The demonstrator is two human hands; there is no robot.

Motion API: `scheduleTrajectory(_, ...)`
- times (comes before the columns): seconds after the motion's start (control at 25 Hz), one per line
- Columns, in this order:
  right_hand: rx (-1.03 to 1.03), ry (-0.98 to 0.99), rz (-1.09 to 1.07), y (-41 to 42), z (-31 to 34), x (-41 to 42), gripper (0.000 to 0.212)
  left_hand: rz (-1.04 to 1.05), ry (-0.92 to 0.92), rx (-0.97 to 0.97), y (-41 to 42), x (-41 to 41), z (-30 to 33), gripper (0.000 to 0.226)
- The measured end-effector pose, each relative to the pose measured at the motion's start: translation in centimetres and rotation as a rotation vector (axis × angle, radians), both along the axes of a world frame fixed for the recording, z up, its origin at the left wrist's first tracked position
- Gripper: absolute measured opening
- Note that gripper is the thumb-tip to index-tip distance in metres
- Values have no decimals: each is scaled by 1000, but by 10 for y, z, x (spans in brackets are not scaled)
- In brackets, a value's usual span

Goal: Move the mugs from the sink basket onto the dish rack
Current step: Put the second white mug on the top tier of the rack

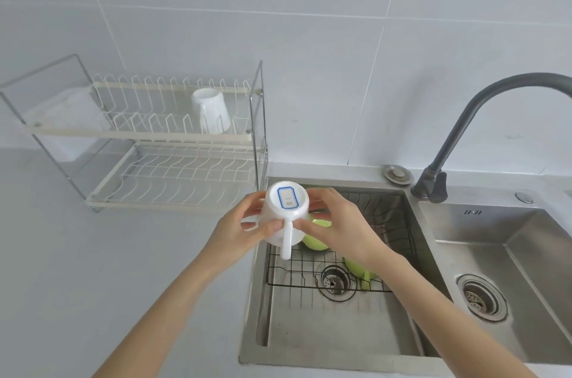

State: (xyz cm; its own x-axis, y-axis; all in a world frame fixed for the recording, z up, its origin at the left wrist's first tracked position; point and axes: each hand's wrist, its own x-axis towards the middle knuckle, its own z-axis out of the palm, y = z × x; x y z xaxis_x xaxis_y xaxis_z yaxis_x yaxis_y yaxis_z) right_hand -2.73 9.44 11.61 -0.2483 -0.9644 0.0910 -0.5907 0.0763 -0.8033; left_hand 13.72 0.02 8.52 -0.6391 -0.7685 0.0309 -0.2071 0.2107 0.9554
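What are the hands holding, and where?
Both hands, left hand and right hand, hold the upside-down white mug by its sides, not its handle.

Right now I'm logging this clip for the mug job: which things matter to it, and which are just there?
Part of the job:
held white mug, gripped by left hand and right hand
two green mugs
sink basket
dish rack
white mug on the rack

Just there:
faucet
right basin
drain strainer
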Motion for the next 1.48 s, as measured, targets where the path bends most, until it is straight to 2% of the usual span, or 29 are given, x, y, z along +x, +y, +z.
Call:
scheduleTrajectory(0.12,-30,18,-2,-17,9,27,44,-8,-25,-56,-20,27,11,68)
scheduleTrajectory(0.36,-67,39,-1,-53,31,75,43,-8,-15,-173,-57,74,35,52)
scheduleTrajectory(0.56,-119,86,2,-87,55,105,44,-2,-12,-305,-95,102,58,65)
scheduleTrajectory(0.72,-155,127,15,-115,80,118,44,14,8,-375,-126,116,84,59)
scheduleTrajectory(0.96,-169,149,2,-160,114,126,45,37,1,-450,-170,123,122,64)
scheduleTrajectory(1.12,-170,165,3,-197,130,130,43,56,-59,-547,-207,126,143,45)
scheduleTrajectory(1.48,-70,270,71,-285,138,134,52,23,-180,-510,-289,133,147,42)
